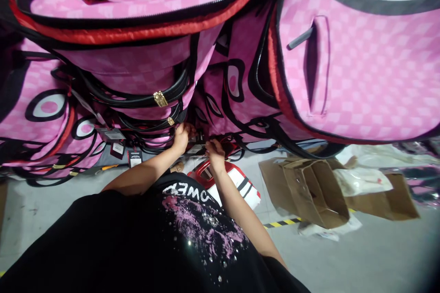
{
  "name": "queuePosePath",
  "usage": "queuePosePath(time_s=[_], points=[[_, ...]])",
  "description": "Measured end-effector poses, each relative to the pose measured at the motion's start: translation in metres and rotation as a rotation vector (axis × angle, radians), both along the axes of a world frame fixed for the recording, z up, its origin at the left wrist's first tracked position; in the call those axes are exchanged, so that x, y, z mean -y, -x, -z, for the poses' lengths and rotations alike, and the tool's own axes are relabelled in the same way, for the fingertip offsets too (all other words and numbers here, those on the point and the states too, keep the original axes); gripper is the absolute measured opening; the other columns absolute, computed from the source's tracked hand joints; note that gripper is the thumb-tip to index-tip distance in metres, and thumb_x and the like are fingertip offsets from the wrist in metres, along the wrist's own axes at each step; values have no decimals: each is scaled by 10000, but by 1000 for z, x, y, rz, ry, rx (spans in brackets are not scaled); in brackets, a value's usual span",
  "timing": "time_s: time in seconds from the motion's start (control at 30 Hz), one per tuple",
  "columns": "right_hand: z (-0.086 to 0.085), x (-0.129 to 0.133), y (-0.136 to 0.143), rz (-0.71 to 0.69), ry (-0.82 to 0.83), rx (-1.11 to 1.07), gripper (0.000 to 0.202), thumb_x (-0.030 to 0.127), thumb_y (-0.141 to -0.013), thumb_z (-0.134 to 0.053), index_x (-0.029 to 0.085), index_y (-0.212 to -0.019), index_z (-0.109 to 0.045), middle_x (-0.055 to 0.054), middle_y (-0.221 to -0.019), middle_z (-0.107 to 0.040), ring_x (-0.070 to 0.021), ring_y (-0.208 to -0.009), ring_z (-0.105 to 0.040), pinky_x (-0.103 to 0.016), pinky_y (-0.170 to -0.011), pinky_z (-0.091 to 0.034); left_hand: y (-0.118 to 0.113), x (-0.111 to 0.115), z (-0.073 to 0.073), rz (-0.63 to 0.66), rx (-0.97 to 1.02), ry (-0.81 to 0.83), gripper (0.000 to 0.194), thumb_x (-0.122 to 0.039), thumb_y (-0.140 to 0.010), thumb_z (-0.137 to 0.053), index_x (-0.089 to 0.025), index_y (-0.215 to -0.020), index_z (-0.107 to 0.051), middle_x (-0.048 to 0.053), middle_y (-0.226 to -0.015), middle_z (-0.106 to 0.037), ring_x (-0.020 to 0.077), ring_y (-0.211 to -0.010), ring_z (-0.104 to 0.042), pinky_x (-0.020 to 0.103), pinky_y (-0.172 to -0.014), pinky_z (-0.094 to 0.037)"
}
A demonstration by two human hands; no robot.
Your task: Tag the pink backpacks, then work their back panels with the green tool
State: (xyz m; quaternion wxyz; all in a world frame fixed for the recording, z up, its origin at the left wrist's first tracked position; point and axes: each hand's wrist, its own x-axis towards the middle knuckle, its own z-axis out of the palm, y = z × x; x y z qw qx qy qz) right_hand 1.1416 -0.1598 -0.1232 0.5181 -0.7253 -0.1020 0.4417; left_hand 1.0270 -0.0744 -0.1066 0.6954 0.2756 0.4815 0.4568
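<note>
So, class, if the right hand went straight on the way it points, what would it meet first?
Probably the pink bag with eye shapes beyond the right hand, though depth in that shadow is unclear.

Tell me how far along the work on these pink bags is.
Looks done: tags already hang among the bags at left. In hand: the left hand and right hand are close together below the black handles; their exact hold is unclear. Perhaps left: the large right bag looks unzipped, though whether it needs closing can't be told.
</note>
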Motion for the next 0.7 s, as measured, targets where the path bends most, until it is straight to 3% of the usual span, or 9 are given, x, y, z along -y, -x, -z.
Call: queuePosePath(time_s=[0.23,0.4,0.57,0.7], points=[[3,-13,2,15,44,-11,372,538,-693,-664,202,-851,-633,-38,-855,-736,-146,-698,-660,-235,-538,-452,4,16,16,6,24,159,171,-217,-899,-423,-170,-741,-470,-33,-654,-508,65,-514,-477,269,-627,-531],[7,-24,3,9,69,61,329,502,-721,-671,182,-727,-593,-25,-622,-687,-127,-513,-591,-236,-478,-422,6,20,23,76,-10,174,160,-214,-902,-452,-165,-750,-461,-49,-642,-482,57,-512,-468,233,-595,-494],[14,-25,0,-41,81,176,253,425,-771,-623,216,-659,-533,29,-498,-622,-117,-432,-540,-231,-462,-415,5,22,29,181,-128,87,127,-199,-897,-445,-167,-777,-471,-44,-642,-498,73,-531,-490,228,-579,-472],[20,-19,-5,-113,59,260,265,457,-794,-575,231,-669,-514,39,-506,-614,-127,-470,-567,-236,-502,-439,5,24,24,275,-285,-94,155,-199,-904,-395,-175,-822,-524,-15,-690,-564,100,-611,-541,224,-619,-466]])
